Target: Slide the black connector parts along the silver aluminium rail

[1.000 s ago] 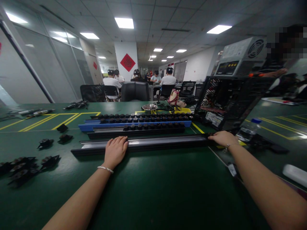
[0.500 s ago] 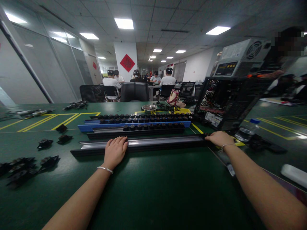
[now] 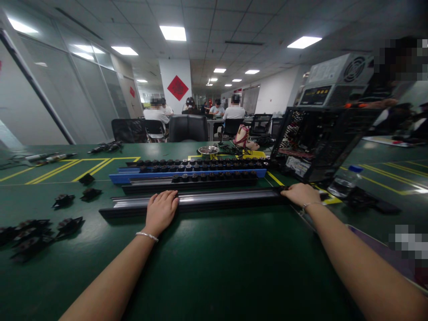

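A long black rail [image 3: 230,203] with a bright metal channel lies crosswise on the green table. My left hand [image 3: 162,209] rests over its left part, fingers bent over the rail and thumb against the near side. At the rail's right end, my right hand [image 3: 302,195] is closed in a pinch on a small black part [image 3: 278,189], mostly hidden by the fingers, which sits at the channel. Behind lie another black rail [image 3: 150,188] and a blue rail [image 3: 123,178], both bearing rows of black parts. Several loose black parts [image 3: 68,226] lie at the left.
To the right stand an open computer case [image 3: 329,142] with power supplies [image 3: 337,73] on top and a water bottle [image 3: 346,182]. A metal bowl [image 3: 209,150] sits behind the rails. Cables [image 3: 105,146] lie at the far left. People [image 3: 234,109] sit in the background.
My right hand has moved a little to the left along the rail's right end, with the small black part in its fingers. My left hand and the rail have stayed in place.
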Available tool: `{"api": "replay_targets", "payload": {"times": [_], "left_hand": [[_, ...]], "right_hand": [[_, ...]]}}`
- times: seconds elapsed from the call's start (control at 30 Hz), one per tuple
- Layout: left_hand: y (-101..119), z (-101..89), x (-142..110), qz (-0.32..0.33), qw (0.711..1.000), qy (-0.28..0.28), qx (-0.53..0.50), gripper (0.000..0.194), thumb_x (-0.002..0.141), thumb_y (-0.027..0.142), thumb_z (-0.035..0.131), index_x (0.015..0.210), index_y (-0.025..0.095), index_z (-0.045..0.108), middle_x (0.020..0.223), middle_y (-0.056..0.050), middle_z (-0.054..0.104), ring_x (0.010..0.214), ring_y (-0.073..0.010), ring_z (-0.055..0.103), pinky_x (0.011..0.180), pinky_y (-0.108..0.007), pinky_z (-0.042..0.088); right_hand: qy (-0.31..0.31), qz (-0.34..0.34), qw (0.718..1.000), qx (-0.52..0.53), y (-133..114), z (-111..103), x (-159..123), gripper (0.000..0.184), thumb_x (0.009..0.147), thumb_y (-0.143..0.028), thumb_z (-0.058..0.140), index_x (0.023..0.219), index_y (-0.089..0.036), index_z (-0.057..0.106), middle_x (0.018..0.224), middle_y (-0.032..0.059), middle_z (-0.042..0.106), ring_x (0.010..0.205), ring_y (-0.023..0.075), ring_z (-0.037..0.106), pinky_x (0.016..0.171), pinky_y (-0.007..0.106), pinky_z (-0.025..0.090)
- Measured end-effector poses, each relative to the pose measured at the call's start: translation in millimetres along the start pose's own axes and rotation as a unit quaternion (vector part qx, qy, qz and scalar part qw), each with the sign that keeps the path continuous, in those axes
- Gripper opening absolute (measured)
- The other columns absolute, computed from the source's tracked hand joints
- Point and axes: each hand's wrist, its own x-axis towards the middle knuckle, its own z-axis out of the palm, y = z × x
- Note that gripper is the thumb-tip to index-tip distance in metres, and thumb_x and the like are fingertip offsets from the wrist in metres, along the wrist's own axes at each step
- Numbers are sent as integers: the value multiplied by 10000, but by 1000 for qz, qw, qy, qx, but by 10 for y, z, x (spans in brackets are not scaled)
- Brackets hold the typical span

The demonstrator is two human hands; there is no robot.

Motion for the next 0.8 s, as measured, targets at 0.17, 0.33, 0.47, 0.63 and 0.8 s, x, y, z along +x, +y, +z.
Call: {"api": "replay_targets", "payload": {"times": [0.17, 0.33, 0.47, 0.63, 0.8], "left_hand": [[-8, 8, 0, 2, 1000, 4, 2, 428, 919, 396, 276, 1204, 248, 560, 1207, -57, 618, 1141, -216, 523, 1006, -411, 298], [-6, -5, 5, 0, 1000, 0, 1, 431, 919, 397, 274, 1198, 239, 563, 1207, -56, 618, 1135, -219, 530, 1000, -414, 306], [4, -19, 6, 1, 1000, 1, -1, 427, 916, 389, 285, 1197, 235, 567, 1203, -63, 620, 1128, -224, 534, 996, -423, 315], [-4, -1, 4, 2, 1000, 7, 1, 423, 912, 392, 293, 1195, 247, 572, 1194, -65, 626, 1122, -221, 539, 994, -414, 320], [-3, 1, 4, 2, 1000, 8, 1, 428, 915, 397, 284, 1199, 247, 567, 1197, -62, 624, 1114, -220, 540, 988, -418, 319]], "right_hand": [[9, -2, 1000, 10, -52, -10, -46, 421, 717, -522, 478, 904, -230, 715, 1036, 131, 655, 981, 332, 588, 755, 405, 451], [11, -6, 1000, 2, -151, -15, -90, 412, 718, -511, 467, 875, -222, 716, 1018, 134, 656, 978, 332, 588, 769, 419, 450], [8, -7, 1000, 1, -202, -11, -121, 433, 728, -512, 449, 872, -203, 714, 1010, 150, 655, 980, 340, 584, 763, 422, 449], [11, -17, 1000, 7, -270, 7, -147, 424, 729, -511, 457, 877, -208, 714, 992, 137, 661, 964, 313, 594, 752, 391, 455], [17, -14, 1000, 11, -326, 7, -178, 410, 740, -505, 450, 866, -215, 711, 993, 123, 665, 957, 305, 595, 747, 382, 459]]}}
